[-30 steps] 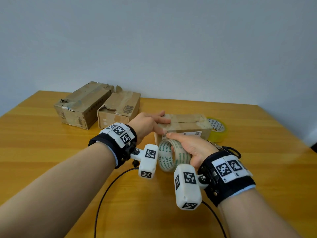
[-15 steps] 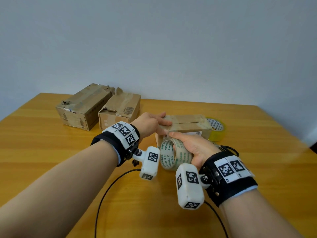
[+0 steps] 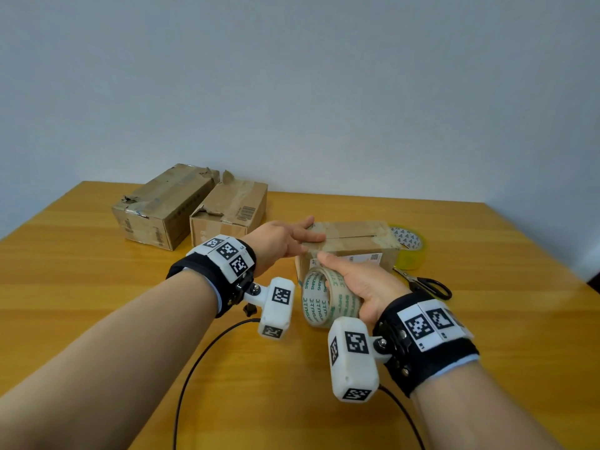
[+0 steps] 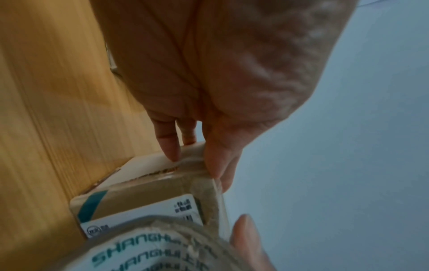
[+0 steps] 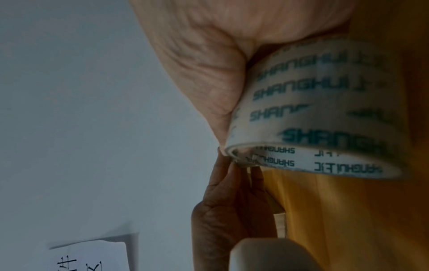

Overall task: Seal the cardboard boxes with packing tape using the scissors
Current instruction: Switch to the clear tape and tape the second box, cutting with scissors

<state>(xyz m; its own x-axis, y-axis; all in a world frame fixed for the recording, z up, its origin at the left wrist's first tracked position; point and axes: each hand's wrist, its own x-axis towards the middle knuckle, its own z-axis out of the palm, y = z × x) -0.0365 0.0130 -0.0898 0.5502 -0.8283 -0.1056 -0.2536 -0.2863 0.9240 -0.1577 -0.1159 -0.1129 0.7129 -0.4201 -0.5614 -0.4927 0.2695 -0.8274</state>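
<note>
A small cardboard box lies mid-table with its top seam showing. My left hand rests on its near-left top corner. In the left wrist view, straight fingers lie on the end face of the box and the thumb runs along the top edge. My right hand grips a white printed tape roll against the box's front, with the thumb up at the top edge. The roll fills the right wrist view. Black scissors lie to the right of the box.
Two worn cardboard boxes stand side by side at the back left. A yellow tape roll lies behind the box's right end. A black cable loops over the wooden table near me.
Both hands stay at the box's near-left corner. The right hand and its roll have shifted only slightly. The scissors show more fully now.
</note>
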